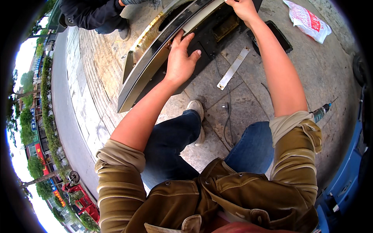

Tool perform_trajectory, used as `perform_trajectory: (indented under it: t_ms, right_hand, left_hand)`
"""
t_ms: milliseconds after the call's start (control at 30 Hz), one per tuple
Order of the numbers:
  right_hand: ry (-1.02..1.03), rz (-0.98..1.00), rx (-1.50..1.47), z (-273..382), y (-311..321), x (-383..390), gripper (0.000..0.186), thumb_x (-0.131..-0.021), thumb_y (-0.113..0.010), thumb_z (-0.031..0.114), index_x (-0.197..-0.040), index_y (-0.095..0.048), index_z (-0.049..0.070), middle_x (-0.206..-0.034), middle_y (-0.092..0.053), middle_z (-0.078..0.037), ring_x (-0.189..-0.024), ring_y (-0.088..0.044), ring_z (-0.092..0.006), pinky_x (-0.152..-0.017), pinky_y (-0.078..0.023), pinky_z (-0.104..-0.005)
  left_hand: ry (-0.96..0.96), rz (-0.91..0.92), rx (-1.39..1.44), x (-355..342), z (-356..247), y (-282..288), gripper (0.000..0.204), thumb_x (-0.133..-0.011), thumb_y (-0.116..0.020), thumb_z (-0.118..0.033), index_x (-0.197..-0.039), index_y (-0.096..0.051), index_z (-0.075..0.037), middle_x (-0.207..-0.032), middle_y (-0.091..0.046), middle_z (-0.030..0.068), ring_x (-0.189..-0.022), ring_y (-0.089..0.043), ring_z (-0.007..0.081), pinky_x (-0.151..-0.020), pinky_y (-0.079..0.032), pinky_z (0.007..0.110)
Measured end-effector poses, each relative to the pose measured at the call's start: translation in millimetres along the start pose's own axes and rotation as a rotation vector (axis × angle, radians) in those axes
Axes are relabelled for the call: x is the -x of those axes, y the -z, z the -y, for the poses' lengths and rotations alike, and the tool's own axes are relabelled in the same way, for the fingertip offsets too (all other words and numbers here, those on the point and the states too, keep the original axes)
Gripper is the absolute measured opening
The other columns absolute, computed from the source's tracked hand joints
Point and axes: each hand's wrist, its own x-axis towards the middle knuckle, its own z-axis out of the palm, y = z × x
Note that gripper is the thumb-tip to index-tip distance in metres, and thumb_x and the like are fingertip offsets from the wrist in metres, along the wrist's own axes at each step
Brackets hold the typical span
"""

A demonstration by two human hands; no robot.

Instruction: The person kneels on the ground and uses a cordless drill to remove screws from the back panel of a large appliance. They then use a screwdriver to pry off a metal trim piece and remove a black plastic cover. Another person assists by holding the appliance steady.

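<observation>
A large dark, grease-stained range hood lies tilted on the pavement in front of me, its long metal edge running up to the right. A long pale strip lies along its inner side. My left hand rests at the strip's lower end, fingers stretched out and thumb apart. Near the top edge of the view my right hand has its fingers bent on the strip's upper end; part of that hand is cut off.
A flat metal plate and a grey cable lie on the paving. A black tray, a white and red plastic bag and a power drill are to the right. Another person stands at the upper left.
</observation>
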Motion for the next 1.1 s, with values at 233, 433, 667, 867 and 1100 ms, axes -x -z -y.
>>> perform_trajectory:
  t_ms: [233, 433, 667, 867, 1100]
  right_hand:
    - [0.338, -0.347, 0.518, -3, -11, 14, 0.023, -0.076, -0.069, 0.017, -0.092, -0.067, 0.002, -0.107, -0.06, -0.012, -0.1, -0.056, -0.0293, -0.088, -0.044, -0.0368]
    - [0.24, -0.197, 0.798, 11, -17, 16, 0.028, -0.08, -0.062, 0.025, -0.097, -0.068, 0.003, -0.106, -0.062, -0.014, -0.105, -0.054, -0.0313, -0.092, -0.042, -0.0383]
    - [0.319, 0.018, 0.679, 14, 8, 11, 0.028, -0.071, -0.065, 0.013, -0.097, -0.067, 0.003, -0.098, -0.065, -0.015, -0.096, -0.058, -0.0329, -0.085, -0.047, -0.0399]
    - [0.338, -0.034, 0.723, 3, 10, 6, 0.024, -0.07, -0.067, 0.011, -0.093, -0.068, 0.005, -0.098, -0.065, -0.013, -0.099, -0.057, -0.0305, -0.087, -0.045, -0.0395]
    - [0.269, -0.086, 0.698, 23, 13, 24, 0.015, -0.072, -0.071, 0.014, -0.085, -0.07, 0.007, -0.087, -0.068, -0.009, -0.094, -0.06, -0.0283, -0.079, -0.049, -0.04]
  left_hand:
    - [0.103, -0.03, 0.205, -4, -4, -3, 0.05, -0.084, -0.061, 0.002, -0.131, -0.045, 0.001, -0.142, -0.033, 0.0122, -0.125, -0.044, 0.0263, -0.098, -0.041, 0.034]
    - [0.093, -0.048, 0.177, -2, 1, 0, 0.05, -0.084, -0.059, 0.003, -0.131, -0.044, 0.002, -0.141, -0.035, 0.013, -0.122, -0.047, 0.0257, -0.095, -0.044, 0.032]
    - [0.087, -0.028, 0.079, 4, -7, -3, 0.057, -0.082, -0.06, 0.004, -0.135, -0.039, 0.001, -0.144, -0.028, 0.0162, -0.116, -0.052, 0.0232, -0.085, -0.049, 0.028]
    - [0.07, 0.024, 0.193, 3, -4, -5, 0.06, -0.082, -0.058, 0.006, -0.137, -0.035, 0.002, -0.149, -0.022, 0.0151, -0.113, -0.053, 0.02, -0.09, -0.047, 0.029]
    - [0.156, 0.047, 0.212, 6, -13, -6, 0.061, -0.085, -0.058, 0.002, -0.14, -0.03, 0.001, -0.149, -0.021, 0.0147, -0.112, -0.053, 0.0179, -0.091, -0.046, 0.029]
